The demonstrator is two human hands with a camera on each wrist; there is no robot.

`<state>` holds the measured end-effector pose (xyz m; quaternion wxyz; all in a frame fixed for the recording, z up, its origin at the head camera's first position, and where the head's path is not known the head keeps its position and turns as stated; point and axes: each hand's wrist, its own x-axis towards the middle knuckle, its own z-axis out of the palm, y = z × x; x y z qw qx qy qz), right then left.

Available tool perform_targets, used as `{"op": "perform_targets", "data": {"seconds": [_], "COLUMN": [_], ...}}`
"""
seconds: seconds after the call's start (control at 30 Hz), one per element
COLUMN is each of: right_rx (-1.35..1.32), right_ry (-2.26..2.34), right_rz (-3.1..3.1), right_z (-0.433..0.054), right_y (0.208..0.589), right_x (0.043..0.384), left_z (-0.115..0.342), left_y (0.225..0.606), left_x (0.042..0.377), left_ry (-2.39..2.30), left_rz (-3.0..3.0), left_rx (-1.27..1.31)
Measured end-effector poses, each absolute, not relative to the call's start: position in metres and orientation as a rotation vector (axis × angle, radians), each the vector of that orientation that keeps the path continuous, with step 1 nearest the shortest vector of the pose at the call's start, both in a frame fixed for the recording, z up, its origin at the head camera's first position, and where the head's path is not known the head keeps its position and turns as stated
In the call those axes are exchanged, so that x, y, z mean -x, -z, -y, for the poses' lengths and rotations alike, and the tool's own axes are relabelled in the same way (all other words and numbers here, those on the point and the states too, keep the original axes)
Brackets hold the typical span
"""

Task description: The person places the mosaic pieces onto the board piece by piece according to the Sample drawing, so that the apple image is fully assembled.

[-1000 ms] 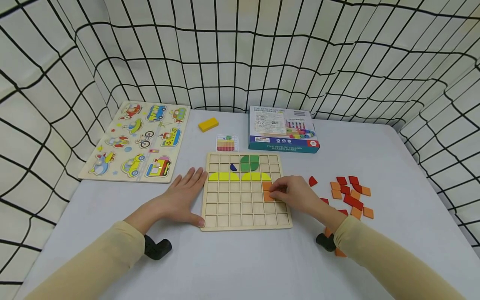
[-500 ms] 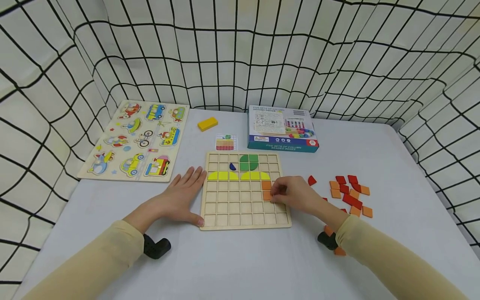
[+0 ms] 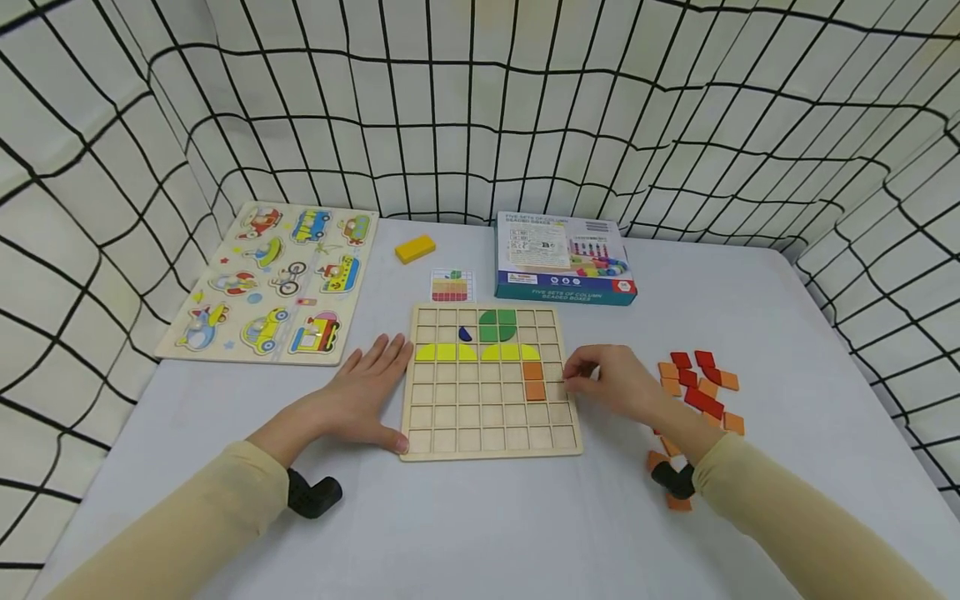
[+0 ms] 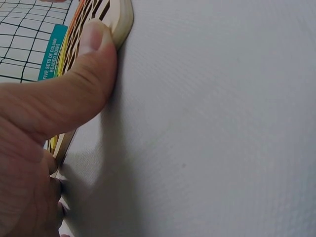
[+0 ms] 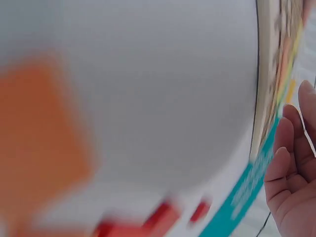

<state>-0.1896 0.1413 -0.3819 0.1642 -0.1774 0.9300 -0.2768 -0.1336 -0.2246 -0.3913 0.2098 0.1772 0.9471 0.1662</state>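
A wooden grid board (image 3: 491, 417) lies flat on the table. Along its left side rests my left hand (image 3: 352, 400), fingers spread, the thumb pressing the near left corner of the board's rim (image 4: 124, 22). Two orange square tiles (image 3: 534, 390) sit one below the other in the grid, under a row of yellow half-round tiles (image 3: 447, 353). Above those are green curved tiles (image 3: 489, 333) and a small dark blue tile (image 3: 466, 333). My right hand (image 3: 618, 383) hovers by the board's right edge, its fingers (image 5: 279, 168) loosely bent with nothing visible between them.
Loose red and orange tiles (image 3: 703, 402) are scattered at the right, some under my right forearm. Behind the board are a small pattern card (image 3: 452, 285), a yellow block (image 3: 416, 248) and a cardboard box (image 3: 566, 287). A vehicle puzzle board (image 3: 255, 283) lies back left; black netting surrounds the table.
My right hand has drawn away to the right from the orange square tiles, which stay in the grid. The left hand has kept its place.
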Motion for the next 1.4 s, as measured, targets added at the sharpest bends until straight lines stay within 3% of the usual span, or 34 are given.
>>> {"op": "perform_targets", "data": {"seconds": [0.3, 0.47, 1.4], "right_rx": [0.34, 0.36, 0.36], "right_ry": [0.683, 0.571, 0.731], "right_rz": [-2.809, -2.797, -2.804], "right_z": [-0.238, -0.264, -0.253], "right_y": [0.381, 0.386, 0.379], "right_x": [0.21, 0.214, 0.208], "left_z": [0.225, 0.224, 0.225], "left_y": [0.391, 0.392, 0.395], "left_x": [0.135, 0.135, 0.134], "left_ry": [-0.45, -0.444, -0.462], "left_rz": [-2.629, -2.623, -2.627], "left_rx": [-0.476, -0.471, -0.483]}}
